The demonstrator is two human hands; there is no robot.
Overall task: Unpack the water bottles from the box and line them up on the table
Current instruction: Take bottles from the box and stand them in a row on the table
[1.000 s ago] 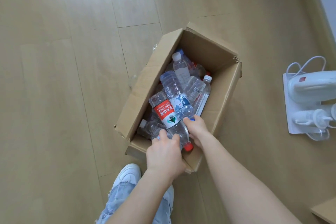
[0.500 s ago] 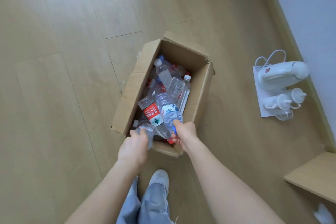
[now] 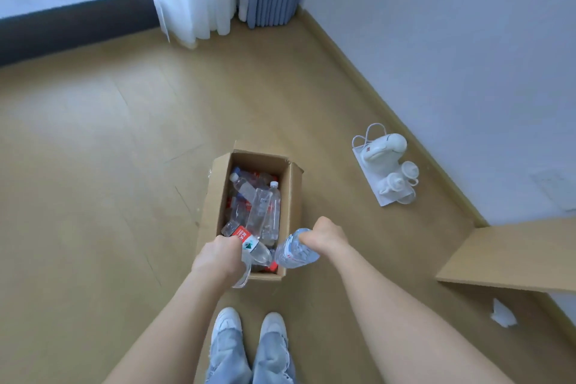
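left hand (image 3: 215, 259) curled round clear bottle (image 3: 244, 278), right hand (image 3: 327, 235) gripping blue-label bottle (image 3: 296, 252)

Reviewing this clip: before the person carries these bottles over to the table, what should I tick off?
1. Left hand grips the clear bottle: ok.
2. Right hand grips the bluish bottle: ok.
3. Both held bottles lifted free of the box: cannot tell.
4. Table in view, to the right: ok.
5. Box emptied: not ok, other bottles lie inside.
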